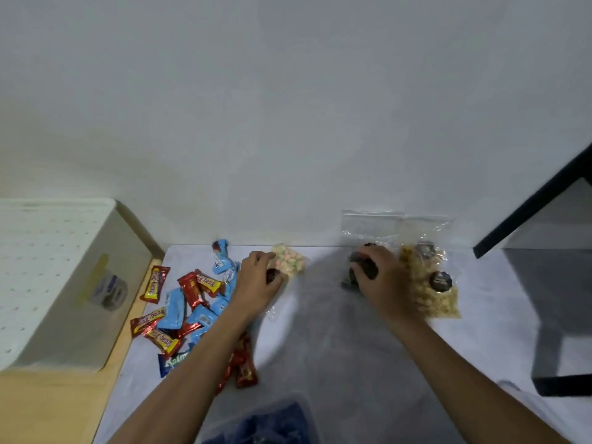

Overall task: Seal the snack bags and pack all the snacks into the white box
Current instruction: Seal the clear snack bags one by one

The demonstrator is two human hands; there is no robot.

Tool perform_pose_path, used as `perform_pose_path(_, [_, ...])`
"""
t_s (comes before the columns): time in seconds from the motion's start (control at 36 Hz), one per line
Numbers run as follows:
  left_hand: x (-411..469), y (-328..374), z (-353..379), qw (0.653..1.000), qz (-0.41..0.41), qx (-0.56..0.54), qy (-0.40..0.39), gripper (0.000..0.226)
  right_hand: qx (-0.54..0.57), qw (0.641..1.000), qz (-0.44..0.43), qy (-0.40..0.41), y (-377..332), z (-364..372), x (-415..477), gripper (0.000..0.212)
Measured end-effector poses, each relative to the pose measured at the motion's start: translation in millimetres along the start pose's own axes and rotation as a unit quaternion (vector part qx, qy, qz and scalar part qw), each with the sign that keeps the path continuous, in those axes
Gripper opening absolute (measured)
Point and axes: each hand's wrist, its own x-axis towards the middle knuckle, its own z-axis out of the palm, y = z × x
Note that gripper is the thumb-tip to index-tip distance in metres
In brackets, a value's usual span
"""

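Under the left hand (258, 278) — pastel snack bag (290, 262), fingers curled on it; right hand (379, 274) grips dark snacks (363, 267).

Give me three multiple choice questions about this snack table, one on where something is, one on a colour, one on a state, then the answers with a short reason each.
1. Where does the white box stand?
A. At the left of the table
B. Between the two hands
C. At the right, under the black frame

2. What colour are the wrappers marked beng-beng?
A. Green
B. Red with yellow
C. White

3. What is the left hand doing?
A. Resting flat on the white box
B. Hanging off the table edge
C. Reaching onto the clear bag of pastel snacks

Answers: 1 A, the box sits at the table's far left, beside the wrapper pile. 2 B, the wrappers are red with a yellow band. 3 C, its fingers lie on that bag, while the right hand covers dark snacks by the other bags.
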Motion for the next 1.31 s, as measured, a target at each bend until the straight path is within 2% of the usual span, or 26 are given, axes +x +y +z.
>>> perform_pose_path(0.14, [-2.0, -41.9, -17.8, 0.996, -0.002, 0.025, -0.081, 0.061, 0.043, 0.992, 0.063, -0.097, -29.0, 60.8, -43.7, 0.021])
perform_pose_path(0.28, [5.2, -60.1, -18.1, 0.983, 0.001, 0.077, -0.164, 0.065, 0.036, 0.983, 0.117, -0.133, -54.4, 101.3, -66.0, 0.026])
perform_pose_path(0.36, [7.8, -68.4, -15.5, 0.975, 0.038, 0.104, -0.192, 0.064, 0.038, 0.972, 0.173, -0.157, -63.9, 117.8, -68.6, 0.037])
perform_pose_path(0.5, [7.1, -68.2, -16.0, 0.975, 0.062, 0.067, -0.202, 0.062, 0.053, 0.962, 0.220, -0.152, -71.7, 134.6, -71.0, 0.053])
perform_pose_path(0.64, [6.9, -64.8, -14.4, 0.978, 0.041, 0.022, -0.205, 0.063, 0.062, 0.959, 0.246, -0.125, -71.8, 141.0, -72.2, 0.051])
perform_pose_path(0.78, [2.1, -55.4, -16.7, 0.981, 0.022, -0.082, -0.174, 0.059, 0.076, 0.968, 0.230, -0.063, -78.1, 125.6, -58.1, 0.037])
perform_pose_path(0.92, [-8.2, -41.2, -17.9, 0.971, -0.005, -0.199, -0.131, 0.054, 0.056, 0.979, 0.188, -0.051, -79.8, 99.5, -33.5, 0.027])
perform_pose_path(1.0, [-14.2, -33.4, -14.2, 0.971, 0.005, -0.196, -0.136, 0.052, 0.021, 0.985, 0.148, -0.084, -82.3, 81.4, -15.3, 0.025])
perform_pose_path(1.08, [-13.9, -28.4, -9.8, 0.984, 0.047, -0.119, -0.122, 0.063, -0.007, 0.989, 0.088, -0.119, -85.6, 63.0, -1.0, 0.030])
perform_pose_path(1.17, [-9.7, -18.3, -13.2, 0.985, 0.075, -0.120, -0.098, 0.071, -0.018, 0.988, 0.007, -0.153, -89.8, 45.7, 8.0, 0.034])
perform_pose_path(1.22, [-7.9, -11.1, -16.5, 0.980, 0.102, -0.134, -0.108, 0.066, -0.021, 0.980, -0.009, -0.200, -94.4, 35.1, 12.3, 0.037])
perform_pose_path(1.31, [-11.0, -7.0, -17.7, 0.963, 0.121, -0.189, -0.149, 0.046, -0.023, 0.969, -0.003, -0.246, -97.7, 23.6, 15.3, 0.038])
